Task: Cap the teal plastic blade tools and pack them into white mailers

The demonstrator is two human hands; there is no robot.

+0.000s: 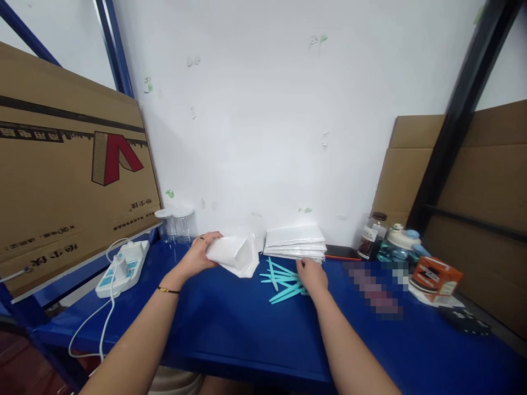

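My left hand (201,255) grips a white padded mailer (224,251) by its left side, with the mailer's mouth gaping toward the right. Beside a loose pile of teal plastic sticks (284,294), my right hand (315,278) rests low over the table with its fingers curled together. Its fingertips meet the right ends of some sticks; whether they pinch one is hidden. Just behind that hand lies a stack of white padded mailers (294,237), close to the wall.
On the blue table (230,329), a power strip (123,269) with cables and clear jars (183,225) stand left. To the right are a phone (342,252), a dark-capped bottle (373,236), a teal-and-white container (397,245), an orange box (435,277) and a black object (464,320). Cardboard flanks both sides.
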